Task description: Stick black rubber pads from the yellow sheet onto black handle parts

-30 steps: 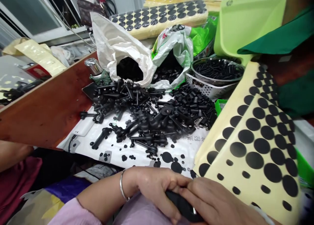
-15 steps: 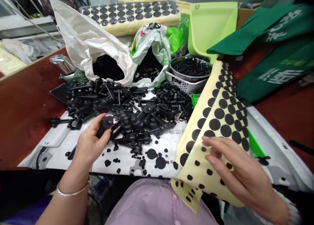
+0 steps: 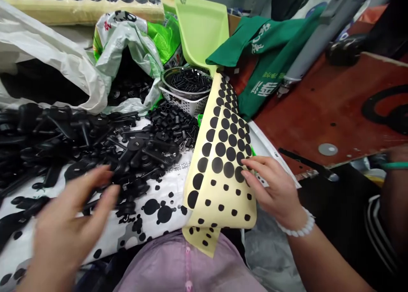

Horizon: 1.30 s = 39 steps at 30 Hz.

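yellow sheet (image 3: 223, 220) is positioned right of centre in the head view, extended from far to near; its near end is seen against a purple garment (image 3: 165, 268). its far portion is marked with rows of large black discs (image 3: 228, 169), its near portion with small black dots (image 3: 221, 207). the right hand (image 3: 276, 188) is placed at the right side of the sheet, with thumb and forefinger brought near one another at a large disc; whether the disc is gripped cannot be told. a bracelet of white beads (image 3: 298, 229) is worn on the right wrist.

the left hand (image 3: 72, 219) is shown blurred at the near left. its fingers and thumb are parted, in a released state, at the near side of a pile of black parts (image 3: 134, 145); whether any part is touched cannot be told. the pile is spread over the left of a white covering (image 3: 180, 183). short black tubes (image 3: 172, 122) are heaped at its right.

at the far left, a white bag (image 3: 73, 45) is set open beside a green-and-white bag (image 3: 127, 32). a metal bowl (image 3: 178, 92) of black pieces is seated on a white basket (image 3: 193, 108). beyond it, a light green dustpan (image 3: 204, 32) is stood up. at the right, a red-brown board (image 3: 312, 113) is located.
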Each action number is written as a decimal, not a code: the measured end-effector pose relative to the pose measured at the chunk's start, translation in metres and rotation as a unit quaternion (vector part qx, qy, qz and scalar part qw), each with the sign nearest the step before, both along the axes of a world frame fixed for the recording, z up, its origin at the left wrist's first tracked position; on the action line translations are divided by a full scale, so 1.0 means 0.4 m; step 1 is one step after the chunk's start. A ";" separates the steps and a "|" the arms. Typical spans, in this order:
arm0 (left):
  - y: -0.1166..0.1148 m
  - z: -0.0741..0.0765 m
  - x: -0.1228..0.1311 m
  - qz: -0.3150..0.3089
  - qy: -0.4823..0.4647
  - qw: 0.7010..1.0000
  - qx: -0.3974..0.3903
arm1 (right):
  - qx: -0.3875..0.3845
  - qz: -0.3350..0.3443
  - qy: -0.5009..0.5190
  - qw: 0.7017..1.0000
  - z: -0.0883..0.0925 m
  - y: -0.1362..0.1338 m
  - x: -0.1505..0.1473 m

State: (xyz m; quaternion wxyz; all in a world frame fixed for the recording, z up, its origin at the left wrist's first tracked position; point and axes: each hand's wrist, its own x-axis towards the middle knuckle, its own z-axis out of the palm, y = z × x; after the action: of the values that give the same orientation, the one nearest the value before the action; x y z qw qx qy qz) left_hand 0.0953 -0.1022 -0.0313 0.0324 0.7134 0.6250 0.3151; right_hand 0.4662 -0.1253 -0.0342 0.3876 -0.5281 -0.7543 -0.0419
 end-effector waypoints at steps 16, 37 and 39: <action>0.120 -0.008 0.423 -0.230 -0.472 0.734 -0.430 | 0.021 -0.021 0.007 1.000 -0.052 0.058 -0.081; 0.105 -0.015 0.406 -0.206 -0.494 0.732 -0.422 | 0.037 -0.017 -0.035 0.999 -0.032 0.052 -0.141; 0.109 -0.019 0.405 -0.191 -0.494 0.739 -0.417 | 0.055 -0.006 -0.056 0.997 -0.032 0.045 -0.152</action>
State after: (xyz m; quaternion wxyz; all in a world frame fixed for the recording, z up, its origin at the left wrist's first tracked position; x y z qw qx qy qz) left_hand 0.2572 -0.0585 -0.0390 0.6905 0.4773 0.4408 0.3180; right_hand 0.4055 -0.1075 -0.0471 0.3732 -0.5074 -0.7681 -0.1150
